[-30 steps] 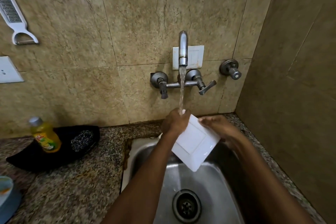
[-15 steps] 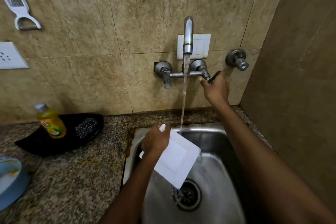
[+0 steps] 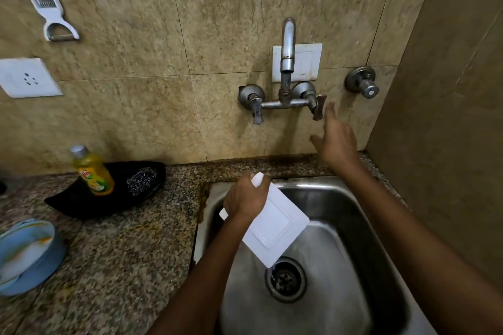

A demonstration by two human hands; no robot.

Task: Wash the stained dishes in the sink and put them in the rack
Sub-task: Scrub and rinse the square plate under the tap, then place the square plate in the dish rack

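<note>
Left hand grips the white square plate by its upper corner, holding it tilted with the low corner just above the drain, presumably so rinse water runs off into the sink rather than onto the counter. Right hand is empty, fingers spread, just below the right tap lever and not touching it; no stream shows at the spout. Open basin surrounds the plate; no rack is in view, and leftward the sink rim and granite counter with a blue bowl stand in the way.
</note>
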